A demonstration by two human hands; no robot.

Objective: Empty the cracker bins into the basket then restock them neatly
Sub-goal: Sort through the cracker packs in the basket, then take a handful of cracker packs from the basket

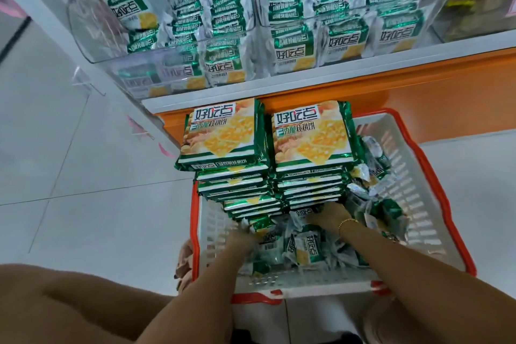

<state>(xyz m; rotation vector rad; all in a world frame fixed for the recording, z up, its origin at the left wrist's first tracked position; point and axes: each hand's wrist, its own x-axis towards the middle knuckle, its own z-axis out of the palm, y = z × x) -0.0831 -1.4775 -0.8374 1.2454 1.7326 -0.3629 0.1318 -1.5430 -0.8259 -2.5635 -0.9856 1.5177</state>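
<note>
- Cracker packs (223,134): two tall stacks in white basket (405,148), loose ones alongside.
- Left hand (240,234), right hand (331,213): at stack bases, fingers hidden; grip cannot be told.
- Clear bins (92,45): part filled.

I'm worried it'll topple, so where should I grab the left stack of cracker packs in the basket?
Grip the left stack at its bottom packs, fingers underneath, coming from the near side. It is a tall pile of loose flat packs, so a higher grip would probably leave the lower ones behind.
</note>
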